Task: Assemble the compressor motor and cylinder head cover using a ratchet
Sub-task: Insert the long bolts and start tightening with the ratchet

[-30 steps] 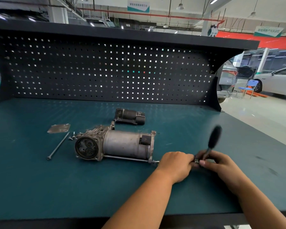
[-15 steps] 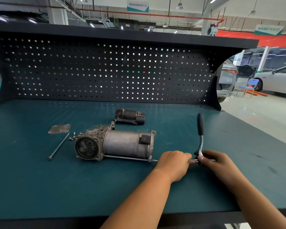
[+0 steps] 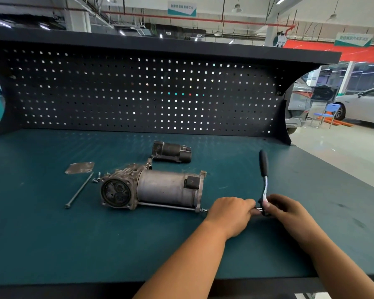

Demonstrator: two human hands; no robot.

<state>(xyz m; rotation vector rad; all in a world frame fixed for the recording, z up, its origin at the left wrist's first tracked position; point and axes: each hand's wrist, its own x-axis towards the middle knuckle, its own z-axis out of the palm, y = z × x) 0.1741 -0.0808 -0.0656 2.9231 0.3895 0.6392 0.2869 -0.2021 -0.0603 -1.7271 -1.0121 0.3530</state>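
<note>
Compressor motor [image 3: 160, 188]: dirty grey cylinder on its side, mid-frame, open round end facing lower left. Cylinder head cover [image 3: 80, 168]: flat plate, upper left of it, apart. Ratchet [image 3: 263, 167]: black handle upright, centre right.

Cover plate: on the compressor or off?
Off. The cover plate lies flat on the bench, apart from the compressor; its end face is bare.

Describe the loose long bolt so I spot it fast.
Start at the grey compressor motor mid-bench. Left of its round end, in front of a flat metal plate, lies the long bolt. It is the only thin rod lying loose.
</note>
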